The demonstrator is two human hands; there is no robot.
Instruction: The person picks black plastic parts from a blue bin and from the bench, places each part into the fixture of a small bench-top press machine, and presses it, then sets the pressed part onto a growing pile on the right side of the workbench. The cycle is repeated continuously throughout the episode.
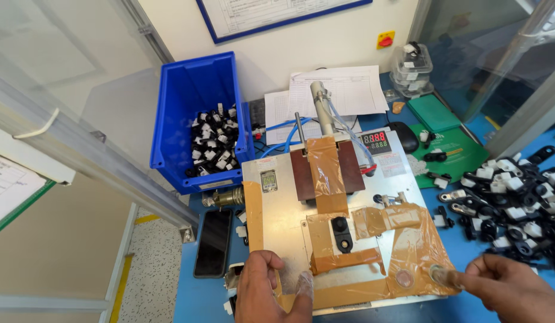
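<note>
A small black clip (342,234) sits in the taped nest of a metal fixture plate (283,209) at the centre of a blue worktop (469,305). Brown tape (409,239) covers much of the plate's front and right side. The left hand (271,290), wearing clear finger covers, grips the plate's near edge, fingers curled over it and thumb on top. The right hand (517,287) points an extended, covered finger onto a round button (438,274) at the plate's front right corner; the other fingers are loosely folded and hold nothing. A second round button (404,278) lies just beside it. Behind the nest stand a dark block (301,173) and a red digital readout (376,141). A heap of black-and-white clips (517,209) spreads to the right, a blue bin (199,119) of similar parts stands at the left rear, and a dark phone (213,242) lies left of the plate.
</note>
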